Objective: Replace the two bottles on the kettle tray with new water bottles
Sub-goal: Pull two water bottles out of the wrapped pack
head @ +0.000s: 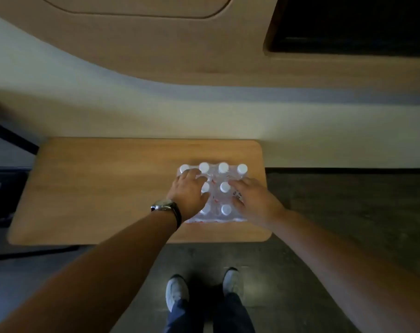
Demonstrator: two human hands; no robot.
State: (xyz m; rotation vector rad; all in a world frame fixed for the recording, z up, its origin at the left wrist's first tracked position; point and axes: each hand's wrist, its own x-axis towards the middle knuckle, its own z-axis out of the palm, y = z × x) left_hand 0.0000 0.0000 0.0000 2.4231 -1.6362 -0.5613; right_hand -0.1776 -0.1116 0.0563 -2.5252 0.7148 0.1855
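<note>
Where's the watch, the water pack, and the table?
watch (162,205): head view, on its face, at the left wrist.
water pack (224,187): head view, on a white cap mid-pack.
table (103,188): head view, on bare wood left of the pack.

A wooden table (96,188) fills mid-frame; grey shoes (177,290) stand on dark floor (348,212) at bottom centre.

A pack of bottles (213,193) stands on the tabletop (96,188) toward its right end, under the fingers (197,180) of both hands.
</note>
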